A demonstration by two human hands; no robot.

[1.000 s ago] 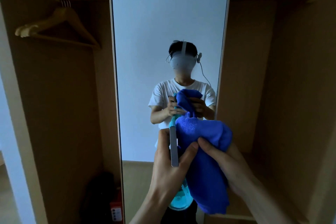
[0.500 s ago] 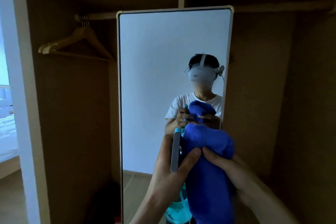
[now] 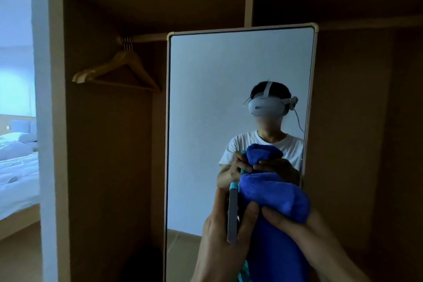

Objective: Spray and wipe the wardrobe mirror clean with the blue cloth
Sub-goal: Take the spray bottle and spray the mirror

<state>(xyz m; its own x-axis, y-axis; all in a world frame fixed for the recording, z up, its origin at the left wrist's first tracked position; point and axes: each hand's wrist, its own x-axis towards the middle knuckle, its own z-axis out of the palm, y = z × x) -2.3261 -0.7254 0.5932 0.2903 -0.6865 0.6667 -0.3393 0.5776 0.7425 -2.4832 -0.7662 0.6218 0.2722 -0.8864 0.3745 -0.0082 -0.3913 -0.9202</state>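
So the big brown wooden wardrobe [image 3: 109, 167] fills pretty much the whole frame, open and dim inside. The tall rectangular mirror with the pale thin frame [image 3: 206, 110] stands in the centre, and it reflects a person in a white t-shirt wearing a white headset, with both hands raised at chest height. At the far left edge there's a white-sheeted bed [image 3: 16, 167] in a brighter room.

The fuzzy blue cloth [image 3: 272, 201] is at the lower right, in front of the mirror's bottom right corner. It's bunched into a hump on top and hangs down past the bottom edge. Can't tell if it touches the glass.

The right hand [image 3: 304, 229] grips the cloth from the right, thumb pressed on the front and fingers hidden behind the fabric. The left hand [image 3: 219, 242] is wrapped around a teal spray bottle with a long grey trigger [image 3: 232, 213], with its thumb crossing in front and its tip touching the cloth. The bottle sits right against the cloth's left side.

Pale wooden hangers [image 3: 119, 71] hang on the rail at the upper left.
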